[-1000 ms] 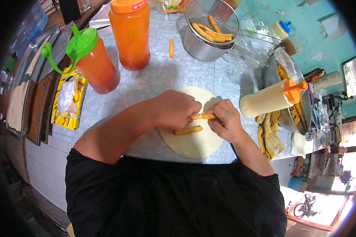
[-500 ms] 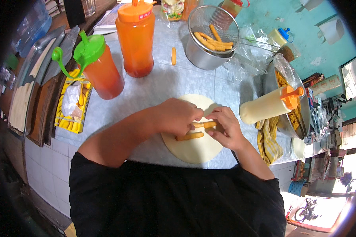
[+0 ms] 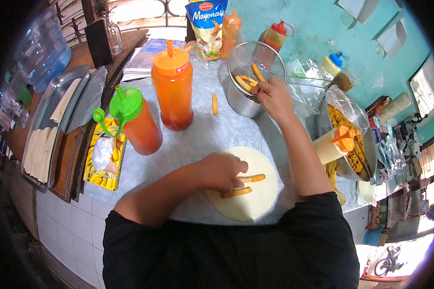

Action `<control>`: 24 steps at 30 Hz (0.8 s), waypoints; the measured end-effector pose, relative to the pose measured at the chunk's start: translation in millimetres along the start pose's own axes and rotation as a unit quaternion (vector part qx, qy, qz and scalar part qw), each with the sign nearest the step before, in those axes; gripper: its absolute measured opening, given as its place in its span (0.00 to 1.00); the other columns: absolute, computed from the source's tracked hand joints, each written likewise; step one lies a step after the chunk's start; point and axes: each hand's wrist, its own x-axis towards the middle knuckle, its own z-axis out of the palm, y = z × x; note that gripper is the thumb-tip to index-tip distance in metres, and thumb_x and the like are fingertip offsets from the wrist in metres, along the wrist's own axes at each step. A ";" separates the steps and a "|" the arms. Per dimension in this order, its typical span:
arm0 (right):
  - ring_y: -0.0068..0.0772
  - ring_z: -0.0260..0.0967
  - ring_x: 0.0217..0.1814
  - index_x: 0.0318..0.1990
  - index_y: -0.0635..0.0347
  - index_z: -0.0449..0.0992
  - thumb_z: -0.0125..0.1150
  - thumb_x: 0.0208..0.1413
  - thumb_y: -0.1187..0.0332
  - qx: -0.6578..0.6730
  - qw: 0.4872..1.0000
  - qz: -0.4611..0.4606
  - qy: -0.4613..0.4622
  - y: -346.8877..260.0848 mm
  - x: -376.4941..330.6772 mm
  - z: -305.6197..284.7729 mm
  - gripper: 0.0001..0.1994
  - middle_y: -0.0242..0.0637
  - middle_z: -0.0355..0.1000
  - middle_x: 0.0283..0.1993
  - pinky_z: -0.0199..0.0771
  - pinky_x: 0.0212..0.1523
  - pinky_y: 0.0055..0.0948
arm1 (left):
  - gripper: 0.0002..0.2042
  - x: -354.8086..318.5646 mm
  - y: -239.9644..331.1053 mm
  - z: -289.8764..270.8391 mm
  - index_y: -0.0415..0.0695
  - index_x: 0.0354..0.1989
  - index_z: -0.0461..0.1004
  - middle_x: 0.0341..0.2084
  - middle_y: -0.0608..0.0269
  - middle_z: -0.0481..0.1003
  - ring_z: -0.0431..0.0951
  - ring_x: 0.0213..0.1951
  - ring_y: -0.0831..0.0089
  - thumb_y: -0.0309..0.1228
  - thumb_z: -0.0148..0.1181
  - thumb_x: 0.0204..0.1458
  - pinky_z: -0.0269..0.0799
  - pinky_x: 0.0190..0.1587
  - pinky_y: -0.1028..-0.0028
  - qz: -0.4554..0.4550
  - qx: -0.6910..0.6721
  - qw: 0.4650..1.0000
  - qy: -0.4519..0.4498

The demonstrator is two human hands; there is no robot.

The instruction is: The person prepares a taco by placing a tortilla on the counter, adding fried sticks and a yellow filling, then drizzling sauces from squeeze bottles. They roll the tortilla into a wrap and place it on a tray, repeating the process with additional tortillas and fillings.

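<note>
A round pale flatbread [image 3: 263,202] lies on the table in front of me. Two orange-brown fried sticks, an upper stick [image 3: 256,177] and a lower stick [image 3: 236,192], rest on it. My left hand [image 3: 222,172] is over the flatbread's left side, fingers curled at the sticks' left ends; their grip is partly hidden. Farther off, my right hand [image 3: 274,98] reaches over the rim of a wire strainer [image 3: 236,60] set on a metal pot [image 3: 243,103]. Its fingers are closed together against more fried sticks [image 3: 244,83]; what they pinch is hidden.
Sauce bottles with a green lid [image 3: 142,127] and an orange lid [image 3: 172,94] stand at left. One loose stick [image 3: 214,104] lies beyond them. At right, a cream sauce bottle [image 3: 327,148] leans by a metal bowl of orange-yellow food [image 3: 354,161]. A tray of pale rolls [image 3: 38,154] is far left.
My right hand has left the flatbread and moved up to the strainer. My left hand has stayed by the sticks. The whole view has shifted, with the table's things lower in it.
</note>
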 end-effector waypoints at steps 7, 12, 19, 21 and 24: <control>0.41 0.64 0.46 0.39 0.37 0.81 0.52 0.48 0.66 -0.111 0.993 0.030 0.026 15.2 15.7 20.4 0.13 0.34 0.69 0.39 0.63 0.47 0.44 | 0.17 -0.1 -9.6 3.8 0.43 0.41 0.72 0.38 0.54 0.74 0.74 0.43 0.56 0.41 0.61 0.46 0.69 0.42 0.60 0.008 0.011 0.999 0.042; 0.40 0.65 0.45 0.44 0.35 0.79 0.55 0.48 0.65 -0.141 0.989 0.026 0.031 15.5 16.1 17.3 0.15 0.34 0.68 0.37 0.65 0.45 0.41 | 0.17 0.5 -10.3 4.1 0.43 0.40 0.72 0.37 0.54 0.74 0.74 0.42 0.56 0.40 0.61 0.46 0.69 0.41 0.59 0.004 0.020 0.999 0.038; 0.42 0.66 0.46 0.42 0.47 0.79 0.56 0.46 0.70 -0.017 0.998 0.042 0.051 30.7 25.2 11.8 0.14 0.36 0.72 0.41 0.66 0.48 0.37 | 0.14 -0.4 -8.9 3.0 0.43 0.38 0.73 0.33 0.54 0.74 0.75 0.39 0.55 0.38 0.60 0.47 0.70 0.40 0.59 0.042 0.015 0.995 0.092; 0.43 0.66 0.47 0.40 0.49 0.80 0.56 0.46 0.71 -0.039 0.999 0.019 0.022 31.1 24.9 9.4 0.12 0.37 0.72 0.42 0.67 0.48 0.37 | 0.13 0.0 -12.3 5.9 0.43 0.37 0.73 0.31 0.54 0.74 0.75 0.37 0.55 0.36 0.60 0.46 0.70 0.40 0.60 0.066 0.019 0.989 0.134; 0.43 0.66 0.47 0.36 0.51 0.80 0.56 0.45 0.72 -0.075 0.996 0.006 0.039 24.1 22.3 12.1 0.11 0.37 0.72 0.42 0.67 0.47 0.38 | 0.12 0.8 -16.5 7.3 0.43 0.36 0.73 0.29 0.53 0.75 0.76 0.34 0.55 0.35 0.60 0.46 0.70 0.38 0.61 0.103 0.039 0.978 0.180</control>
